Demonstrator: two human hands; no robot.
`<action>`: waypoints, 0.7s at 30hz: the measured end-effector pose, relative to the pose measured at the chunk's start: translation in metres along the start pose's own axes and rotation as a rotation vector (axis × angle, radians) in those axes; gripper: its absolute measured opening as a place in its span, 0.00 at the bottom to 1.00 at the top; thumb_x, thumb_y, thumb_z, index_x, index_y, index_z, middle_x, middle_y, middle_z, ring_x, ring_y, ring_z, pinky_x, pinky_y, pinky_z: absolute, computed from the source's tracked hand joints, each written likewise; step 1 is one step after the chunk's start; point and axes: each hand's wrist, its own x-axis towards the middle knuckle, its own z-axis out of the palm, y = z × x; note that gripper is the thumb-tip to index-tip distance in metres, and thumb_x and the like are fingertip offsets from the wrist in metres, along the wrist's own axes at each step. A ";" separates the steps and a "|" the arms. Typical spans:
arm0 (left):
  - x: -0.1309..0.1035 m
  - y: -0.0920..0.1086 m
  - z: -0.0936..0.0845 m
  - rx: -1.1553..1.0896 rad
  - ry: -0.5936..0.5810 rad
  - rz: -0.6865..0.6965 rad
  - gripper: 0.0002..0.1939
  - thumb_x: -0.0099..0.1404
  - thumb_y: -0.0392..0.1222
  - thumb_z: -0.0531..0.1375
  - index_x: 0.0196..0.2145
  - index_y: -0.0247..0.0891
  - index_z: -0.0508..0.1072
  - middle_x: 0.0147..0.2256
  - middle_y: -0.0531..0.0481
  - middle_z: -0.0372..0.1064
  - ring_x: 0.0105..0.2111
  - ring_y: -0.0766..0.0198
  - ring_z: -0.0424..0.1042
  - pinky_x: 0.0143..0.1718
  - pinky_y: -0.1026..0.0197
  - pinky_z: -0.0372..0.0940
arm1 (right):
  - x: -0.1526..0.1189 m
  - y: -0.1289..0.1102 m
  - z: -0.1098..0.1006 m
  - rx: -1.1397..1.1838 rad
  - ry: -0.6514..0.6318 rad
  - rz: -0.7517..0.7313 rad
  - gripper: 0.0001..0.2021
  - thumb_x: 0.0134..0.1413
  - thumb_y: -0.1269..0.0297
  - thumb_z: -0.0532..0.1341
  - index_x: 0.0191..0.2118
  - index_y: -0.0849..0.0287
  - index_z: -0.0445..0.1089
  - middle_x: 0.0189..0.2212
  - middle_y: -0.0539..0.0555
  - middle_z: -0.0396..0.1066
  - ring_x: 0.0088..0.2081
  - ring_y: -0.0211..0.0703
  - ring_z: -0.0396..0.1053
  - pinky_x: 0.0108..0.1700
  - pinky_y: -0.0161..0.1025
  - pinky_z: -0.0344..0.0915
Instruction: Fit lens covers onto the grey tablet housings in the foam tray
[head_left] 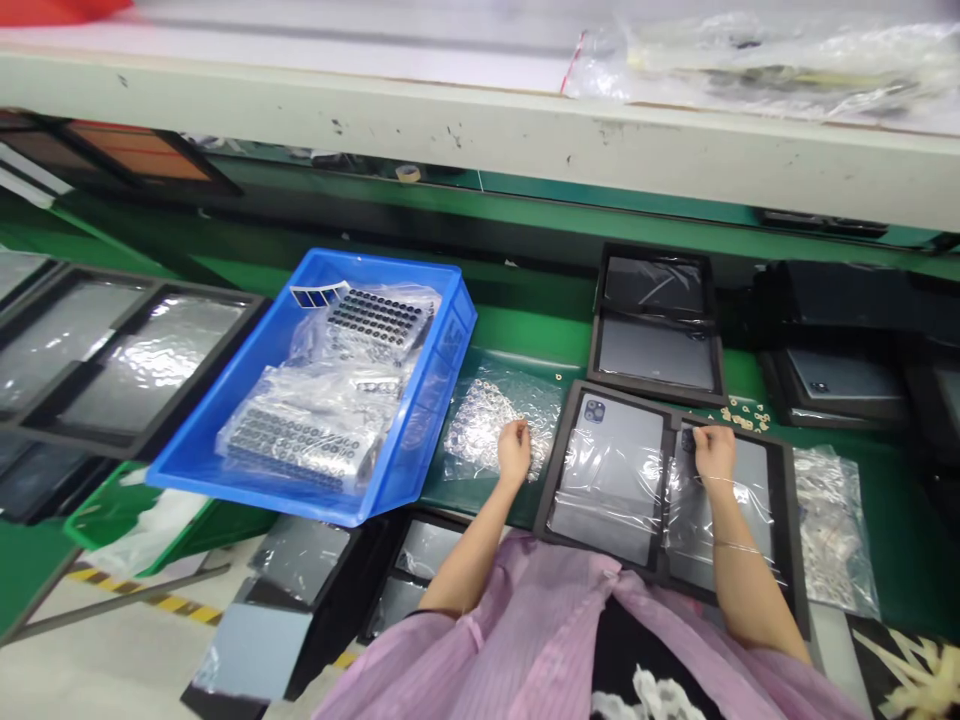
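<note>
My left hand [514, 452] is over a clear bag of small ring-like parts [480, 425], its fingers pinched together; what they hold, if anything, is too small to make out. My right hand [714, 455] is closed at the camera corner of a film-wrapped grey panel [739, 515], in the right half of a dark foam tray [666, 480]. Its fingertips touch the film there. A second grey panel [619, 470], with a camera module at its upper left, lies in the tray's left half under clear film.
A blue bin [442, 375] with bagged parts stands left of my hands. Behind the tray are another foam tray [656, 390] and loose small rings [746, 413]. Another bag of parts [832, 530] lies right. A white shelf [480, 140] spans the back.
</note>
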 end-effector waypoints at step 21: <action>0.026 -0.007 -0.012 0.394 -0.402 0.263 0.12 0.66 0.44 0.56 0.43 0.35 0.70 0.45 0.45 0.68 0.46 0.58 0.68 0.48 0.49 0.65 | -0.117 -0.059 -0.019 1.096 -0.507 0.241 0.20 0.44 0.52 0.68 0.43 0.55 0.72 0.47 0.57 0.70 0.42 0.46 0.71 0.50 0.50 0.67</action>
